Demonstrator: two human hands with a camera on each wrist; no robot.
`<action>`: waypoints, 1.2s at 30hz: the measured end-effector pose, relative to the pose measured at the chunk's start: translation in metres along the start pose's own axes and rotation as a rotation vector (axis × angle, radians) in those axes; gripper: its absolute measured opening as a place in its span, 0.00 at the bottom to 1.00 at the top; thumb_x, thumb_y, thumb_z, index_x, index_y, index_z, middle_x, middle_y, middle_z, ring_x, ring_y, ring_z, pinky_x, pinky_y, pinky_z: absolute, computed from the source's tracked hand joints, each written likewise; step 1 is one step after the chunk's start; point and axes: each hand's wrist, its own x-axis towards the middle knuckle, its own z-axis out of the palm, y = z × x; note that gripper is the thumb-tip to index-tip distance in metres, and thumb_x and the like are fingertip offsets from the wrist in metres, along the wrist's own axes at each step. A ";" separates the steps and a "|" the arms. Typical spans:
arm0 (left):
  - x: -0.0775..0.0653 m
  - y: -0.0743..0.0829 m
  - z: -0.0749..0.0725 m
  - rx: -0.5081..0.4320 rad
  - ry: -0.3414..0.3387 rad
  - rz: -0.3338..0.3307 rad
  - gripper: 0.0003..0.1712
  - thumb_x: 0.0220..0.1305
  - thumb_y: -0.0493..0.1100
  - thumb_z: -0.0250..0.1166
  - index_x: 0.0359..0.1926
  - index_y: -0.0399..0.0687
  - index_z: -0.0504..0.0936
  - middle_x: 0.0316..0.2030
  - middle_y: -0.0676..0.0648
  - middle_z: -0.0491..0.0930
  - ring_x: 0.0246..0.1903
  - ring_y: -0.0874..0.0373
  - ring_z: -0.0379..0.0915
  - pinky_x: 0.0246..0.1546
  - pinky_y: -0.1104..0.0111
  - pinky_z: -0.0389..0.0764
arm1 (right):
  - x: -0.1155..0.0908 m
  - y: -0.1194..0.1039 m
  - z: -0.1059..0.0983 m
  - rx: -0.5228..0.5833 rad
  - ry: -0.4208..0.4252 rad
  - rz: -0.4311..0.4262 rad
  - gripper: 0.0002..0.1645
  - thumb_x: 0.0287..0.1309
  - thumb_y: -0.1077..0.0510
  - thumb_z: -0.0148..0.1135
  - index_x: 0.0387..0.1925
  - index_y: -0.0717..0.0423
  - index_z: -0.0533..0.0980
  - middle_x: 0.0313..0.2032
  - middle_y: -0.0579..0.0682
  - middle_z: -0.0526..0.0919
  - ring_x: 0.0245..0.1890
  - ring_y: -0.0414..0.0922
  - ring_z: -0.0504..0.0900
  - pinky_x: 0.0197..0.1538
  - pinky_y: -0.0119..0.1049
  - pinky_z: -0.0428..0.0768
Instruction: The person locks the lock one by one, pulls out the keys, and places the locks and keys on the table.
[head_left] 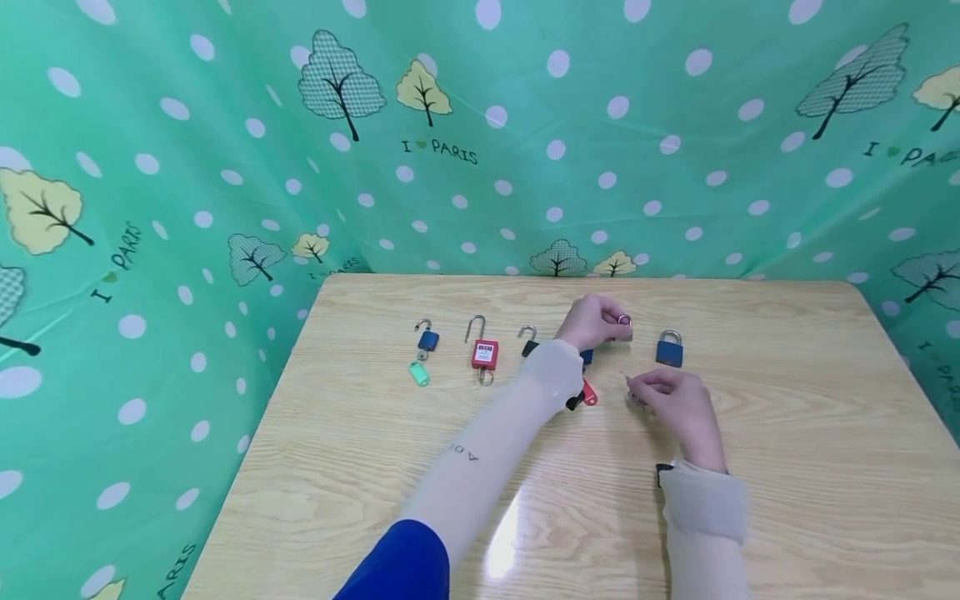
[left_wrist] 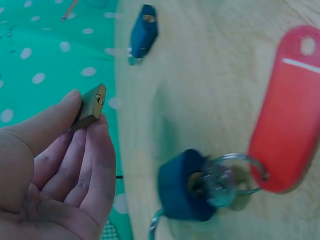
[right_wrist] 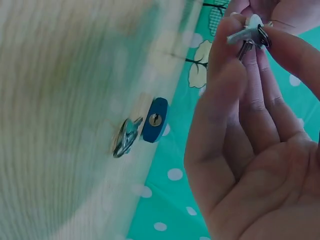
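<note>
My left hand (head_left: 591, 322) pinches a small brass padlock (left_wrist: 91, 108) between thumb and fingers, its keyhole side showing in the left wrist view. Lower and to the right, my right hand (head_left: 681, 410) holds small silver keys on a ring (right_wrist: 248, 36) between thumb and fingertips. One key points out, apart from the brass padlock. Beneath the left wrist lies a blue padlock (left_wrist: 182, 186) with a key in its keyhole; a red key tag (left_wrist: 290, 110) hangs on that key's ring. Beyond my right hand lies another blue padlock (head_left: 670, 352), its shackle closed.
Loose keys (right_wrist: 127, 137) lie beside the right-hand blue padlock. To the left are a small blue padlock (head_left: 428, 341) with a green tag (head_left: 418, 373), a red padlock (head_left: 484, 354) and a black padlock (head_left: 529, 347), their shackles open. A patterned green cloth (head_left: 480, 150) hangs behind the wooden table (head_left: 337, 467).
</note>
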 end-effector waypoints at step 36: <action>0.005 -0.003 0.004 0.495 0.055 -0.053 0.20 0.49 0.62 0.72 0.39 0.59 0.85 0.36 0.62 0.81 0.30 0.68 0.73 0.30 0.76 0.73 | 0.012 0.002 0.004 -0.282 0.036 0.084 0.15 0.63 0.55 0.58 0.36 0.66 0.78 0.18 0.50 0.79 0.21 0.47 0.75 0.23 0.39 0.69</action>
